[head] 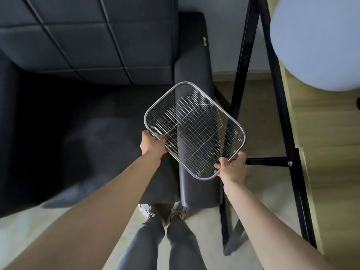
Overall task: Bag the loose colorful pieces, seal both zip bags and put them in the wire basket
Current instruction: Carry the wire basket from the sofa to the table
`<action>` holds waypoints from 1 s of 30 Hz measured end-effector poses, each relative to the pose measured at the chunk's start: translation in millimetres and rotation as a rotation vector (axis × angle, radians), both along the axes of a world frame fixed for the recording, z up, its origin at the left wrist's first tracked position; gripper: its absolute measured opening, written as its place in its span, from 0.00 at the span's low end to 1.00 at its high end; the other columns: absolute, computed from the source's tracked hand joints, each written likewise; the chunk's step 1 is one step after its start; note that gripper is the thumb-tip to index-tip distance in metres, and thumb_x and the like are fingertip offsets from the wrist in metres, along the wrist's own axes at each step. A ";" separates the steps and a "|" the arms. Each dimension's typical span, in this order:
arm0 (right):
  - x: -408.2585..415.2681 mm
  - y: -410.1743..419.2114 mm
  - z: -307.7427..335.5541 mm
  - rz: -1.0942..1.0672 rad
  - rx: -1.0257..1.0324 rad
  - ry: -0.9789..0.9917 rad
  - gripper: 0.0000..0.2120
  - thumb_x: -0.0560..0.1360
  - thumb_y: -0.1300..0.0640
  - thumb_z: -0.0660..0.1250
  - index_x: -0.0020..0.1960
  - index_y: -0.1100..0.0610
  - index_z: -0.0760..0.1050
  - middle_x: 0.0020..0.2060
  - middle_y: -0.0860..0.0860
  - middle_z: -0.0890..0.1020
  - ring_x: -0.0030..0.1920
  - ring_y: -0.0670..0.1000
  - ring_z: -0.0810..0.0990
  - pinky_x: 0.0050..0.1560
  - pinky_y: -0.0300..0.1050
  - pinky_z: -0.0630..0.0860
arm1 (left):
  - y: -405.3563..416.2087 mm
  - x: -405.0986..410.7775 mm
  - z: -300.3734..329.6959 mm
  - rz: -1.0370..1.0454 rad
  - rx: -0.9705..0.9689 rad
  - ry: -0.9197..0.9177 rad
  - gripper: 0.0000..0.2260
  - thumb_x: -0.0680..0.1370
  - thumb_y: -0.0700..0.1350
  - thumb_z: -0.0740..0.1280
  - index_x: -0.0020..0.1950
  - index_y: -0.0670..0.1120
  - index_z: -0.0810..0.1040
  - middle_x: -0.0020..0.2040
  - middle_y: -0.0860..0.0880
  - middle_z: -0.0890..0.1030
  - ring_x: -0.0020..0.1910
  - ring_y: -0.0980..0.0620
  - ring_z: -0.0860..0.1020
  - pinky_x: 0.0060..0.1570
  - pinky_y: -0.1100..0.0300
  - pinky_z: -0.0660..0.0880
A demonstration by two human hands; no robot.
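A rectangular wire basket of silver mesh is held in the air above the sofa's right armrest, tilted with its inside facing me. Nothing lies in it. My left hand grips its near-left rim. My right hand grips its near-right corner. No zip bags or colorful pieces are in view.
A dark sofa with a quilted back fills the left side, its armrest under the basket. A black metal table frame stands to the right, with a wooden tabletop and a pale round object on it. My legs and shoes are below.
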State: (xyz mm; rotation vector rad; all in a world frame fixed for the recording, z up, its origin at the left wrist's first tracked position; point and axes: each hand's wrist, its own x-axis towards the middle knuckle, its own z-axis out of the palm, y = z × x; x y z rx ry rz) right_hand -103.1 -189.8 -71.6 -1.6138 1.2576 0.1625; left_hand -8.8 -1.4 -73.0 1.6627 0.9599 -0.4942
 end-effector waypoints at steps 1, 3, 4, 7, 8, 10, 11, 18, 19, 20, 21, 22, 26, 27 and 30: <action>1.0 0.4 1.2 0.007 -0.002 -0.003 0.18 0.80 0.62 0.61 0.67 0.54 0.61 0.51 0.57 0.81 0.38 0.51 0.85 0.48 0.60 0.83 | 2.1 -0.7 1.9 0.011 -0.010 -0.007 0.17 0.75 0.31 0.64 0.57 0.49 0.66 0.51 0.47 0.78 0.48 0.49 0.79 0.43 0.52 0.82; 3.9 2.2 5.7 0.020 -0.001 -0.020 0.17 0.80 0.63 0.60 0.67 0.53 0.61 0.49 0.56 0.81 0.39 0.52 0.85 0.48 0.60 0.83 | 7.7 -2.0 7.1 0.019 -0.024 -0.021 0.17 0.75 0.31 0.65 0.57 0.49 0.66 0.50 0.48 0.78 0.47 0.50 0.79 0.44 0.52 0.82; 6.0 3.6 8.7 0.030 -0.005 -0.032 0.17 0.80 0.63 0.60 0.66 0.53 0.62 0.49 0.56 0.81 0.39 0.52 0.85 0.48 0.61 0.83 | 11.7 -2.1 10.9 0.030 -0.032 -0.028 0.18 0.75 0.31 0.65 0.57 0.49 0.66 0.49 0.48 0.77 0.47 0.50 0.79 0.45 0.52 0.82; 14.9 8.2 19.0 0.061 -0.005 -0.052 0.15 0.79 0.64 0.60 0.64 0.53 0.63 0.44 0.53 0.82 0.39 0.54 0.86 0.47 0.60 0.83 | 26.7 -2.4 22.6 0.050 -0.045 -0.054 0.17 0.72 0.32 0.67 0.57 0.46 0.67 0.50 0.47 0.79 0.45 0.49 0.80 0.50 0.48 0.82; 19.1 10.6 23.9 0.075 -0.003 -0.061 0.15 0.79 0.64 0.60 0.63 0.54 0.64 0.44 0.52 0.82 0.38 0.54 0.86 0.47 0.60 0.83 | 33.5 -1.9 28.2 0.048 -0.038 -0.063 0.18 0.70 0.34 0.68 0.57 0.44 0.69 0.50 0.47 0.80 0.47 0.48 0.81 0.52 0.46 0.81; 26.9 13.8 32.1 0.104 -0.005 -0.078 0.14 0.78 0.66 0.62 0.61 0.55 0.66 0.43 0.54 0.83 0.37 0.54 0.86 0.45 0.60 0.83 | 46.2 -0.9 34.3 0.035 -0.023 -0.087 0.21 0.66 0.38 0.70 0.58 0.43 0.71 0.52 0.46 0.82 0.51 0.46 0.82 0.53 0.45 0.81; 30.3 16.1 36.5 0.121 -0.009 -0.086 0.14 0.77 0.66 0.63 0.59 0.55 0.66 0.43 0.54 0.83 0.36 0.54 0.86 0.45 0.60 0.83 | 52.9 -1.1 40.0 0.032 -0.020 -0.105 0.22 0.66 0.39 0.70 0.59 0.43 0.71 0.53 0.46 0.82 0.52 0.46 0.82 0.54 0.45 0.81; 57.0 31.6 79.3 0.273 0.019 -0.159 0.16 0.77 0.65 0.64 0.62 0.53 0.68 0.46 0.55 0.83 0.38 0.54 0.86 0.45 0.57 0.83 | 100.0 0.8 91.4 0.078 0.021 -0.212 0.21 0.71 0.40 0.71 0.60 0.47 0.66 0.55 0.50 0.80 0.54 0.47 0.81 0.57 0.47 0.79; 59.9 34.0 87.3 0.304 0.025 -0.165 0.17 0.78 0.64 0.64 0.64 0.53 0.67 0.46 0.55 0.83 0.39 0.53 0.86 0.43 0.54 0.83 | 107.2 -0.2 96.6 0.085 0.021 -0.225 0.21 0.71 0.40 0.70 0.61 0.48 0.66 0.56 0.50 0.80 0.54 0.47 0.81 0.57 0.47 0.79; 63.4 36.3 95.2 0.339 0.025 -0.171 0.18 0.79 0.64 0.64 0.66 0.53 0.67 0.47 0.55 0.83 0.39 0.53 0.86 0.40 0.51 0.82 | 114.3 -1.2 102.9 0.097 0.016 -0.236 0.22 0.71 0.40 0.70 0.62 0.48 0.66 0.57 0.50 0.80 0.54 0.47 0.81 0.56 0.47 0.79; 66.8 38.1 102.0 0.373 0.022 -0.173 0.18 0.79 0.63 0.64 0.67 0.53 0.67 0.49 0.55 0.83 0.39 0.52 0.85 0.37 0.48 0.81 | 120.7 -2.2 107.9 0.103 0.014 -0.258 0.23 0.72 0.39 0.69 0.64 0.47 0.66 0.57 0.50 0.79 0.53 0.48 0.81 0.56 0.48 0.79; 70.1 39.7 107.7 0.408 0.020 -0.175 0.18 0.79 0.63 0.64 0.67 0.54 0.68 0.49 0.55 0.82 0.39 0.52 0.85 0.36 0.47 0.80 | 127.2 -3.7 113.4 0.107 0.016 -0.271 0.22 0.74 0.38 0.69 0.65 0.47 0.67 0.57 0.50 0.78 0.51 0.49 0.80 0.54 0.49 0.79; 84.2 51.2 130.0 0.532 -0.008 -0.191 0.18 0.79 0.63 0.64 0.66 0.53 0.69 0.47 0.55 0.83 0.37 0.52 0.84 0.41 0.52 0.83 | 156.2 -14.1 133.1 0.172 -0.024 -0.334 0.15 0.76 0.33 0.64 0.60 0.47 0.71 0.52 0.49 0.78 0.41 0.52 0.77 0.42 0.55 0.77; 87.2 54.9 135.6 0.555 -0.008 -0.202 0.17 0.79 0.63 0.63 0.66 0.53 0.69 0.45 0.55 0.84 0.37 0.53 0.84 0.44 0.54 0.83 | 162.7 -17.5 137.2 0.181 -0.028 -0.342 0.15 0.77 0.32 0.63 0.59 0.48 0.71 0.50 0.49 0.78 0.42 0.52 0.77 0.41 0.56 0.77; 95.5 67.7 150.0 0.639 -0.032 -0.230 0.17 0.79 0.62 0.63 0.67 0.52 0.70 0.44 0.56 0.84 0.38 0.55 0.84 0.47 0.56 0.83 | 183.2 -30.5 146.4 0.186 -0.007 -0.339 0.14 0.77 0.32 0.64 0.58 0.48 0.73 0.48 0.51 0.79 0.44 0.53 0.79 0.42 0.57 0.78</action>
